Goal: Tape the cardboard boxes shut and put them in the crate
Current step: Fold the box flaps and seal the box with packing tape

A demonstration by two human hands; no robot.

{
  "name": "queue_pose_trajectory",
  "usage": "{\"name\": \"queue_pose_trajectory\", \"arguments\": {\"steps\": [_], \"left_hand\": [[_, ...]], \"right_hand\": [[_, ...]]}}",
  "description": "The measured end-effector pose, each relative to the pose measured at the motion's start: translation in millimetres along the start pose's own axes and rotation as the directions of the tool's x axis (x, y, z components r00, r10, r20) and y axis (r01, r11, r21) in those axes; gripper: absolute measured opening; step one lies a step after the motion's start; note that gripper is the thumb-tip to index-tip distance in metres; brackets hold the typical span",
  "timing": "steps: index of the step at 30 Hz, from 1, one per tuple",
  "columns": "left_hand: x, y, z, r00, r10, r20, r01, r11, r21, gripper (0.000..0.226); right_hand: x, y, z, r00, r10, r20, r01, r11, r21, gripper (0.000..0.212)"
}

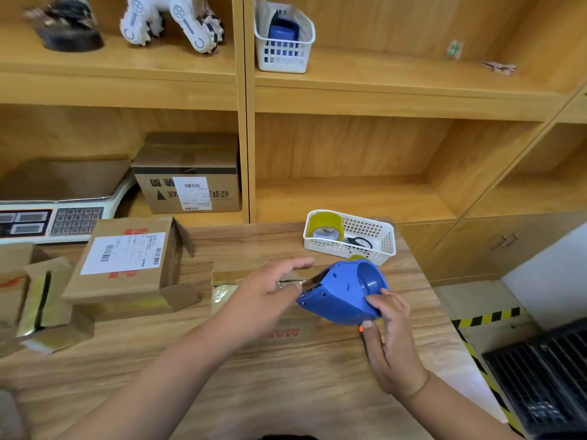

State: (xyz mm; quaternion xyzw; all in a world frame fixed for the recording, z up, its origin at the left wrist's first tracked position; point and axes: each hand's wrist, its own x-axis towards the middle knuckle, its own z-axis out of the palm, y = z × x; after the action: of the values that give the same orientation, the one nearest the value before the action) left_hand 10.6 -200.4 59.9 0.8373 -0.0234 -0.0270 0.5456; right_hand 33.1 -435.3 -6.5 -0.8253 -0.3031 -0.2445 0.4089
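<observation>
On the counter [286, 392] a cardboard box [286, 336] lies under both hands. The blue tape dispenser [343, 293] sits at its top seam, held by the right hand [392, 341] with fingers curled round it; the left hand [263, 296] lies just beside it, fingers straight on the box.

Light-wood shelving [349, 100] lines the wall behind a wood-grain counter [286, 392]. At right, a low cabinet [495, 246] with metal handles stands above a pale floor [470, 296] marked with yellow-and-black hazard tape [486, 319]. Even, soft indoor light.
</observation>
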Motion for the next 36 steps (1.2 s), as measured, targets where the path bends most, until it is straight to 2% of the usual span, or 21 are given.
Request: {"name": "queue_pose_trajectory", "arguments": {"steps": [4, 7, 15, 17, 22, 26, 29, 31, 34, 36], "left_hand": [[-10.4, 5.6, -4.4, 0.992, 0.071, -0.100, -0.075, 0.997, -0.029, 0.043], [-15.7, 4.2, -3.9, 0.990, 0.086, -0.115, -0.092, 0.995, -0.046, 0.043], [-14.8, 1.8, -6.8, 0.994, -0.046, -0.101, 0.025, 0.980, -0.195, 0.038], [-13.6, 2.6, -7.6, 0.990, -0.071, -0.125, 0.046, 0.981, -0.189, 0.028], [-9.9, 1.2, -7.5, 0.956, -0.071, -0.285, 0.063, 0.997, -0.039, 0.014], [-5.5, -0.9, -7.5, 0.928, -0.098, -0.360, 0.073, 0.994, -0.084, 0.016], [-3.0, -3.4, -7.3, 0.927, -0.124, -0.353, 0.102, 0.992, -0.080, 0.016], [-1.0, -5.1, -6.7, 0.925, -0.136, -0.354, 0.122, 0.991, -0.062, 0.017], [3.0, -5.3, -7.1, 0.911, -0.186, -0.368, 0.160, 0.982, -0.100, 0.019], [5.7, -5.0, -8.4, 0.907, -0.211, -0.364, 0.180, 0.976, -0.119, 0.019]], "right_hand": [[-1.1, -3.4, 2.4, 0.999, -0.030, -0.011, 0.031, 1.000, 0.008, 0.028], [-1.1, -4.5, 4.4, 1.000, -0.022, -0.013, 0.022, 1.000, 0.010, 0.028], [0.2, -8.1, 6.1, 0.998, -0.064, 0.015, 0.064, 0.998, -0.001, 0.028], [0.1, -9.0, 5.8, 0.995, -0.092, 0.034, 0.093, 0.996, -0.012, 0.028], [1.0, -12.6, 5.4, 0.990, -0.134, 0.054, 0.135, 0.991, -0.019, 0.026], [4.5, -13.3, 4.9, 0.976, -0.195, 0.098, 0.200, 0.979, -0.034, 0.025], [12.0, -12.3, 0.8, 0.964, -0.182, 0.195, 0.209, 0.969, -0.130, 0.035], [19.4, -13.3, -1.4, 0.955, -0.169, 0.244, 0.223, 0.951, -0.214, 0.049], [29.9, -14.4, -0.4, 0.947, -0.155, 0.282, 0.244, 0.917, -0.316, 0.072], [34.9, -13.9, 0.7, 0.944, -0.153, 0.291, 0.250, 0.909, -0.333, 0.077]]}}
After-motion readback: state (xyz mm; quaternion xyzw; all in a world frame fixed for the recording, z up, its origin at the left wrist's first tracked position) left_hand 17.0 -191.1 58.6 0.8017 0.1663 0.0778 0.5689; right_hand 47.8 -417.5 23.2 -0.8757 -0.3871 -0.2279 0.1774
